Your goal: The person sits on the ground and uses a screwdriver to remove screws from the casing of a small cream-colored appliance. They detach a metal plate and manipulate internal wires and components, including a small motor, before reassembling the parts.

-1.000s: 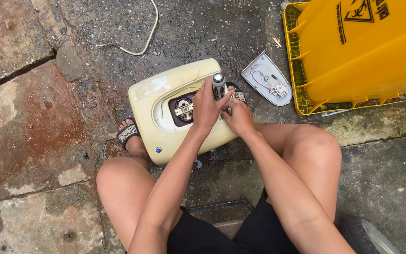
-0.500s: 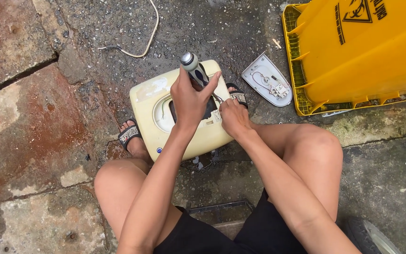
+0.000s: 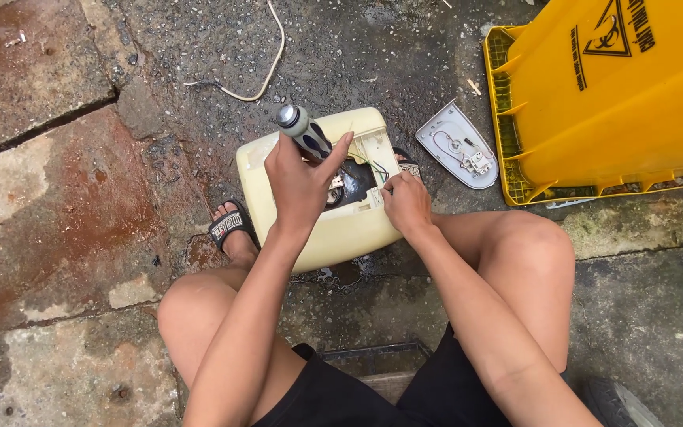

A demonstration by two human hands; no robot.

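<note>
Sitting on wet, gritty concrete betw. the feet: cream rounded plastic appliance housing [image 3: 318, 229], cavity open, thin wires showing. Left hand [image 3: 298, 186] clamping grey-black rubbery-handled screwdriver [image 3: 303, 130], tip hidden inside. Right hand [image 3: 406, 204] pinching housing edge, fingers together. Risking, prob.: tip slipping toward right fingers, nicking wires. Lying near: grey oval cover plate [image 3: 460, 146], ribbed yellow plastic bin [image 3: 610, 87].

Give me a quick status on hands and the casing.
Left hand gripping screwdriver, tip down in cream casing. Right hand steadying casing edge. Wires exposed by opening.
</note>
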